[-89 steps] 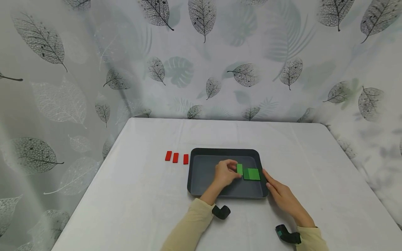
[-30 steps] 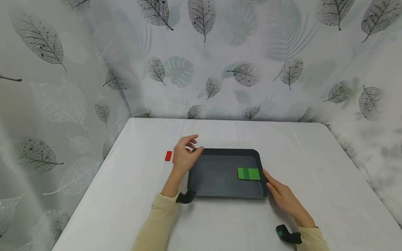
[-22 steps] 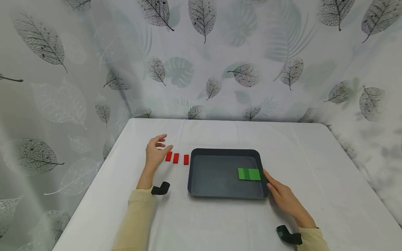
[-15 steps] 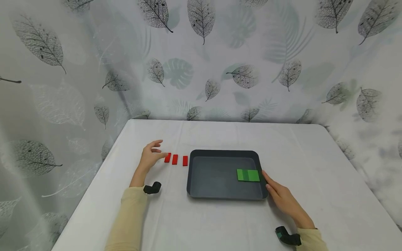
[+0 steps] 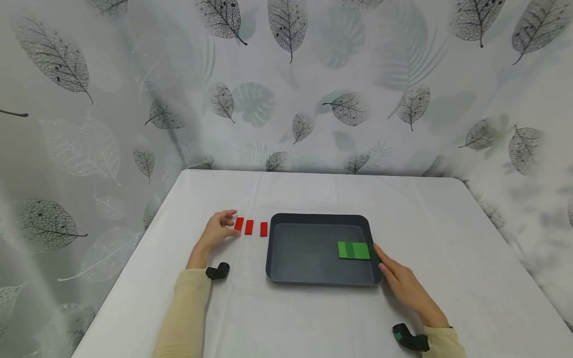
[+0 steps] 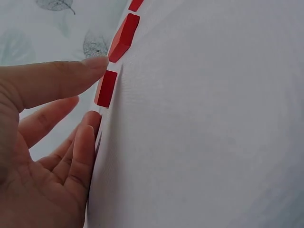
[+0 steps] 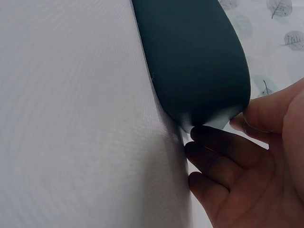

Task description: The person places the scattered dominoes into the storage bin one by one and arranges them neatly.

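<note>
My left hand is at the leftmost red block, with thumb and fingers spread on either side of it. In the left wrist view the thumb passes over the near red block, and a gap shows between the block and the fingers below. Two more red blocks lie to the right, the nearer one and one close to the tray. Inside the dark grey tray, green blocks lie side by side near the right wall. My right hand touches the tray's right side with extended fingers.
A white cloth covers the table. Leaf-patterned curtains hang behind it and at both sides. Each wrist wears a small black camera, the left one and the right one.
My left hand has let go of a green block against the others in the tray, then moved left to the leftmost red block and come down around it. My right hand stays put.
</note>
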